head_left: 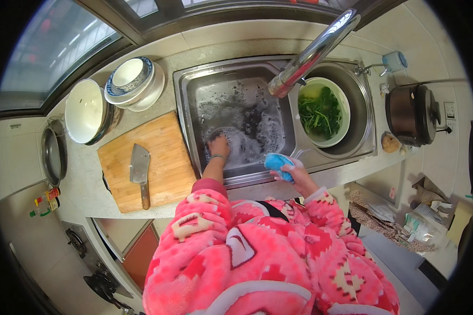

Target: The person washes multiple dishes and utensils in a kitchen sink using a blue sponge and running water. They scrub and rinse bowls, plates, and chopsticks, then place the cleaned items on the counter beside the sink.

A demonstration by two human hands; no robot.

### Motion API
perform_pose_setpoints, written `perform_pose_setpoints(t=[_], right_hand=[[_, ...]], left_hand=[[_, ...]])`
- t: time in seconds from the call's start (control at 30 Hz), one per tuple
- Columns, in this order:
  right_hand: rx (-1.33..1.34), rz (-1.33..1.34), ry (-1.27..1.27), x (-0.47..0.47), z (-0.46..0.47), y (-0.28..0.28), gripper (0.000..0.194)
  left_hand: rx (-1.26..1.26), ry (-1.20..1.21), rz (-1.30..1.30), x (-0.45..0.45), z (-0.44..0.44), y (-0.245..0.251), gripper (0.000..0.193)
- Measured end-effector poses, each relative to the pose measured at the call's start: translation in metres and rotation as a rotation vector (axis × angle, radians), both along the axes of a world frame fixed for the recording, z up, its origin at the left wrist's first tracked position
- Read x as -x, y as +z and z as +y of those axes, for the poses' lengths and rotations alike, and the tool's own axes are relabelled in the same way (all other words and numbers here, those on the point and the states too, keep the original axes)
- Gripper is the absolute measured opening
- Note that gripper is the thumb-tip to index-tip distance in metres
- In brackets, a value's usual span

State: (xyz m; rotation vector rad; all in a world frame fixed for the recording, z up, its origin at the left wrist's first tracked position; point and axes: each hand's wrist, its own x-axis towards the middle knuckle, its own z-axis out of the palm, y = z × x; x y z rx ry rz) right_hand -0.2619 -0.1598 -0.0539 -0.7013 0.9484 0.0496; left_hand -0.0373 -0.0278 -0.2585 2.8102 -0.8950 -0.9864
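My left hand (218,145) reaches into the soapy water (242,114) of the left basin of a stainless steel sink (189,130). Its fingers are sunk in dark water and foam, so whether they hold anything is hidden. A round, foamy shape lies beside the hand, too blurred by suds to name. My right hand (297,176) grips a blue sponge (278,163) above the front rim of the sink. In the round right basin stands a white bowl (346,112) with leafy greens (319,110) in water.
A chrome faucet (315,51) leans over the sink's divider. To the left, a cleaver (140,165) lies on a wooden cutting board (169,153). Behind are stacked bowls (132,80) and a large white bowl (84,112). A rice cooker (410,114) stands at the right.
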Motion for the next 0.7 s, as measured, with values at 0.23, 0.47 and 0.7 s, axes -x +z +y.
perform_pose_setpoints(t=[0.23, 0.47, 0.7], right_hand=[[-0.023, 0.01, -0.004, -0.012, -0.03, -0.018, 0.04], [0.019, -0.009, 0.063, -0.029, -0.033, -0.014, 0.043], [0.011, 0.011, 0.045, -0.026, -0.023, -0.015, 0.043]], left_hand=[[0.588, 0.317, -0.304, -0.009, 0.003, 0.031, 0.034], [0.287, 0.25, 0.118, 0.012, 0.018, -0.002, 0.043], [-0.09, 0.962, 1.455, -0.009, 0.026, -0.04, 0.026]])
